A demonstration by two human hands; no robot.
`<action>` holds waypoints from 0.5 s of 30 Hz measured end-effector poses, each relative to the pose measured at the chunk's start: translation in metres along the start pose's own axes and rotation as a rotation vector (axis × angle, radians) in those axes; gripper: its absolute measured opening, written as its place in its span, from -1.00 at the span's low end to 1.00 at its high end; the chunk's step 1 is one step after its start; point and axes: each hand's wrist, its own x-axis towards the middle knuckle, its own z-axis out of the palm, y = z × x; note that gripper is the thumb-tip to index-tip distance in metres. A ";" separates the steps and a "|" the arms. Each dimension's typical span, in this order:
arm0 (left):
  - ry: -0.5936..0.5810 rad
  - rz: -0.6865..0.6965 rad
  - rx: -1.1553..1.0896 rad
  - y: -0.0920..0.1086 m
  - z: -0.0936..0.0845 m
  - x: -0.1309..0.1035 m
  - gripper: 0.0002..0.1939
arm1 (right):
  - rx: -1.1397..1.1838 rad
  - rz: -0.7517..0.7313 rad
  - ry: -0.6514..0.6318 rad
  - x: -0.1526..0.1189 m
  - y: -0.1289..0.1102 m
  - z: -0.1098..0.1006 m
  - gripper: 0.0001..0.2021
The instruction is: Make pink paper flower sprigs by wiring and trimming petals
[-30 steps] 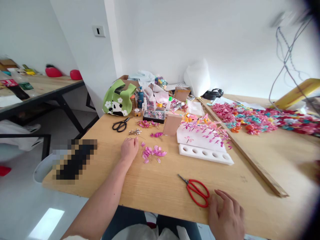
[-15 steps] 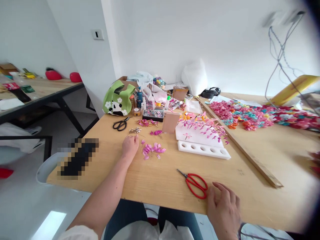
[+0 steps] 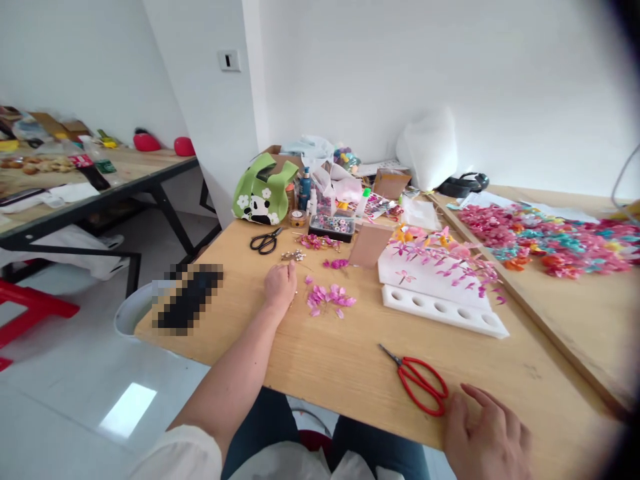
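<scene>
The view having swung left, a left hand (image 3: pixel 280 287) curls beside delicate pink petals (image 3: pixel 330 295), its grip unclear, while a right hand (image 3: pixel 487 432), thumb and fingers apart, rests by loop-handled red scissors (image 3: pixel 401 363) near the wooden worktop (image 3: pixel 320 357)'s front edge.

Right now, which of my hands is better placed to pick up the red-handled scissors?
The right, I'd say: your right hand rests beside the red-handled scissors, while your left hand is farther off, near the pink petals.
</scene>
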 end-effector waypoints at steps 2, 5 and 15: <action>-0.001 -0.015 -0.001 -0.001 0.000 0.000 -0.43 | 0.002 0.022 -0.011 0.001 -0.002 -0.001 -0.63; -0.006 -0.030 -0.003 -0.002 -0.001 0.001 -0.45 | 0.002 0.042 -0.042 0.002 -0.006 -0.004 -0.63; -0.043 -0.034 0.002 -0.001 0.000 0.001 -0.45 | 0.022 0.062 -0.034 0.003 -0.005 -0.005 -0.64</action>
